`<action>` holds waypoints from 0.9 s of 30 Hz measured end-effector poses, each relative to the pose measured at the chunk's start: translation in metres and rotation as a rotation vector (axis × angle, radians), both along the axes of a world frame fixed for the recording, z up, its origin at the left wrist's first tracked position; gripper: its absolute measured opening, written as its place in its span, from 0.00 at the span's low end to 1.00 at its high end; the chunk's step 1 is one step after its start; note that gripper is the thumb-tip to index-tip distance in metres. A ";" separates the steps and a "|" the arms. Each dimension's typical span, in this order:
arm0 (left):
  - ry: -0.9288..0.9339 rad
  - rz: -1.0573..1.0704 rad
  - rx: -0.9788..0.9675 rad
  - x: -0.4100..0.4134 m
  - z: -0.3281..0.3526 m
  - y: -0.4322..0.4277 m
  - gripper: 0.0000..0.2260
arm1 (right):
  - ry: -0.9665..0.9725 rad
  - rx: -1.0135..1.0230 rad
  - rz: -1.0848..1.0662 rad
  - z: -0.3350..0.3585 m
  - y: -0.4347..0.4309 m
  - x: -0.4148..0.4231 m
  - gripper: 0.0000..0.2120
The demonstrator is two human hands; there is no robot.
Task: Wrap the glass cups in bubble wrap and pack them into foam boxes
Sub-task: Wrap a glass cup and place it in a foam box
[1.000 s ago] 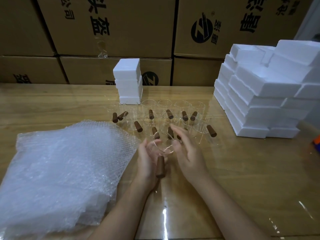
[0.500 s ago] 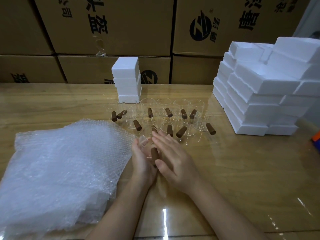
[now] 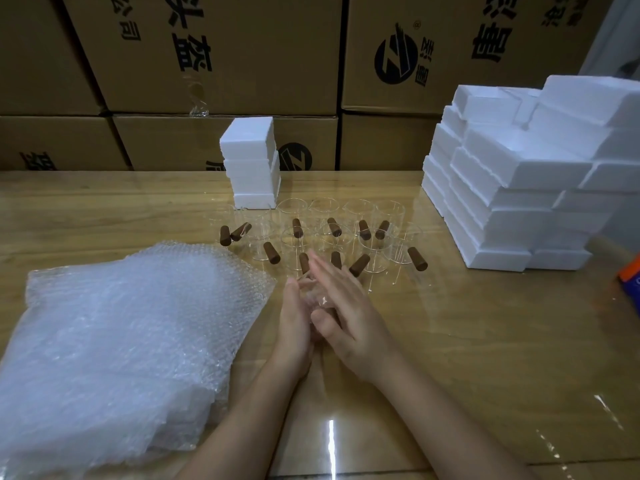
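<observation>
Far left: bubble wrap (image 3: 121, 341), stacked in loose sheets, lying flat on the wooden table (image 3: 485, 358). Right of it, at the back of the table: small stack of foam boxes (image 3: 251, 164), upright, in front of printed cardboard cartons (image 3: 207, 53).

Centre, just beside the wrap's right edge: left hand (image 3: 294, 323), edge-on to the camera, palm facing right, fingers lightly curved round the held glass cup (image 3: 317, 301). Cup clear, sandwiched between both palms, largely hidden; handle barely discernible.

Next: right hand (image 3: 353, 317), released, fingers straight and together, laid flat across the cup's right side, thumb pointing back toward the left palm.

Just behind the hands: other glass cups (image 3: 346, 233), upright, grouped in rough rows, each with a brown handle jutting out at its own angle.

Far right: large stack of foam boxes (image 3: 512, 188), several layers high, well apart from the hands.

At the right border: orange and blue item (image 3: 628, 285), cut off, not identifiable.
</observation>
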State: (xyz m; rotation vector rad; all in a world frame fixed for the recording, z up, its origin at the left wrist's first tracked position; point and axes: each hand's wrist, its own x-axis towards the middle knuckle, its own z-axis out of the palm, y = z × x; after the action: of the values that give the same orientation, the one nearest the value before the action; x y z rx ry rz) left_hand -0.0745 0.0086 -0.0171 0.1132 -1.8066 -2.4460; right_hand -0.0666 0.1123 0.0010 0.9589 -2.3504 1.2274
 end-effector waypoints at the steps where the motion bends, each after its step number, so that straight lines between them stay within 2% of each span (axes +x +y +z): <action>1: -0.015 0.015 -0.015 0.000 0.001 0.001 0.26 | -0.047 -0.001 -0.016 0.000 0.000 -0.001 0.30; 4: -0.077 0.073 0.009 0.000 0.001 0.002 0.25 | -0.136 0.048 -0.086 -0.003 0.001 -0.004 0.35; 8: -0.133 0.136 0.074 -0.004 -0.004 -0.003 0.22 | -0.152 0.068 -0.164 -0.009 -0.002 -0.003 0.34; 11: -0.124 0.162 0.146 -0.007 -0.009 -0.006 0.20 | -0.030 0.051 -0.204 -0.012 -0.004 -0.001 0.30; 15: -0.137 0.177 0.207 -0.013 -0.015 -0.010 0.21 | 0.081 0.037 -0.195 -0.013 -0.002 -0.001 0.25; 19: -0.195 0.193 0.232 -0.014 -0.013 -0.012 0.24 | 0.230 0.018 -0.156 -0.012 -0.004 0.002 0.26; 22: -0.180 0.196 0.145 -0.013 -0.013 -0.012 0.26 | 0.319 -0.021 -0.113 -0.012 -0.010 0.007 0.23; 27: -0.074 0.191 -0.002 -0.013 -0.017 -0.005 0.27 | 0.321 -0.033 -0.104 -0.009 -0.008 0.006 0.21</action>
State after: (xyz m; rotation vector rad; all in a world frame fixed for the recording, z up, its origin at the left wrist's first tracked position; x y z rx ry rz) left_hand -0.0879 0.0038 -0.0340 0.3632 -1.7371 -2.3361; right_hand -0.0602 0.1041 -0.0082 0.9318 -2.0940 0.9875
